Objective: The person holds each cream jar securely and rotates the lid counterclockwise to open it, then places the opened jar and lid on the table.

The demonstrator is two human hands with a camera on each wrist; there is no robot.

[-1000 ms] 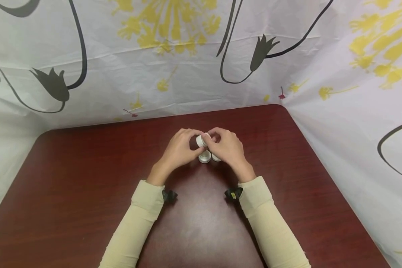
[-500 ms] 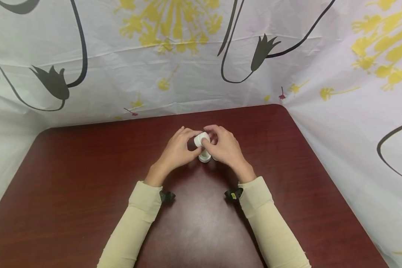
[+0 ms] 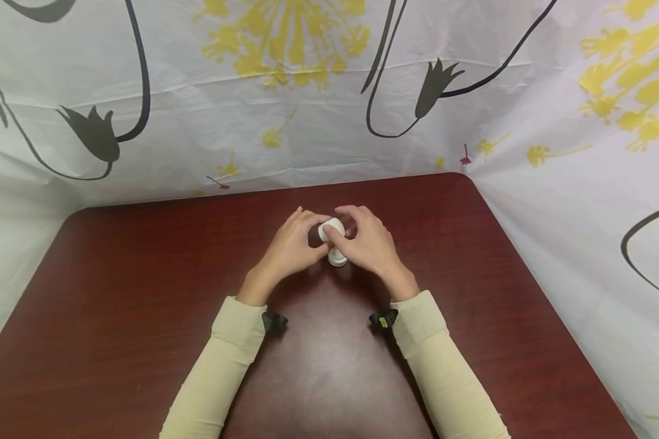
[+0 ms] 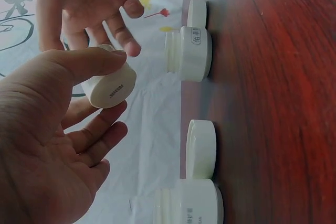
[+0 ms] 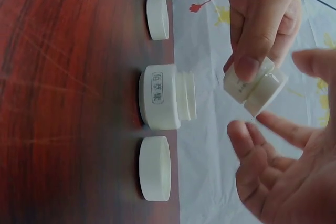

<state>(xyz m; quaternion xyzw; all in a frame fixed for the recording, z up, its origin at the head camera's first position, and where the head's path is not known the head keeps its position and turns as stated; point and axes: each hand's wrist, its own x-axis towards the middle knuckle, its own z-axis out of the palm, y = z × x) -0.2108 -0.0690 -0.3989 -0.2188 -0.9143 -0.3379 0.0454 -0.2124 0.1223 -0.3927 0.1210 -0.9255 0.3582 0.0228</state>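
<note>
My left hand [image 3: 291,247] pinches a small white cream jar [image 4: 113,90] between thumb and fingers, lifted above the table and tilted. A white lid [image 5: 266,93] sits at the jar's mouth, with a narrow gap along the side seen in the right wrist view. Around that end is my right hand [image 3: 369,241], fingers spread and loosely bent. Its index fingertip is right at the lid's edge, while its thumb stands off in the right wrist view. Below the hands an uncapped white jar [image 5: 160,97] stands upright on the table; a loose lid [image 5: 155,169] lies beside it.
A second uncapped jar [image 4: 202,205] and another loose lid [image 5: 157,17] are also on the dark red wooden table [image 3: 143,292]. Patterned white cloth [image 3: 307,140] hangs behind the table and along its sides.
The held jar has tilted so that more of its round end faces the head camera. The right thumb has slid left across it. The right hand now covers a jar that showed earlier.
</note>
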